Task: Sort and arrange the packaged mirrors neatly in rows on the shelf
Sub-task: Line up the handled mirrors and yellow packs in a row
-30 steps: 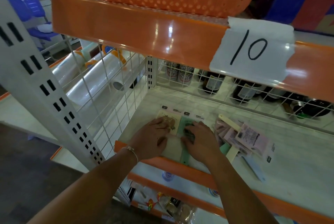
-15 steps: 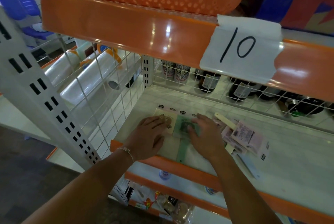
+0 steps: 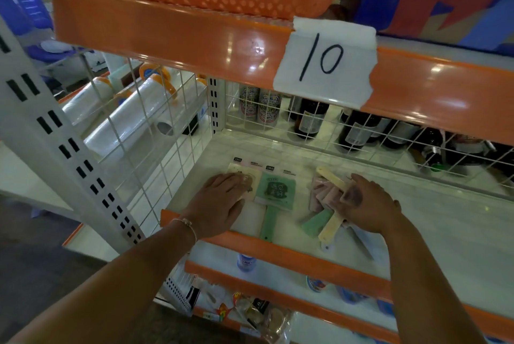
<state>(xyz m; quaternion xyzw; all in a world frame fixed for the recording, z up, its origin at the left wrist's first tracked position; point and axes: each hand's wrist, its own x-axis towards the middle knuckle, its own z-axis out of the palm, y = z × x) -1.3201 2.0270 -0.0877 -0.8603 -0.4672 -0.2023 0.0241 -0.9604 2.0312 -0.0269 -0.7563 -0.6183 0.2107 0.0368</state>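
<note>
Handwritten "10" on a white paper label (image 3: 325, 62) taped to the orange shelf edge (image 3: 172, 38), package print unreadable

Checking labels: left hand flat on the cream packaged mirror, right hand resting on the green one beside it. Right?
Not quite. The head view shows the right hand on the loose pile of packaged mirrors further right; the green packaged hand mirror lies untouched. The left hand does lie flat on the cream packaged mirror.

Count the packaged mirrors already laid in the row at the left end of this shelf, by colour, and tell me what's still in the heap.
Cream mirror: 1, under the left hand
Green mirror: 1, beside it
Total in the row: 2
The pile that the right hand holds shows cream, green and pink, but overlaps too much to count.
</note>
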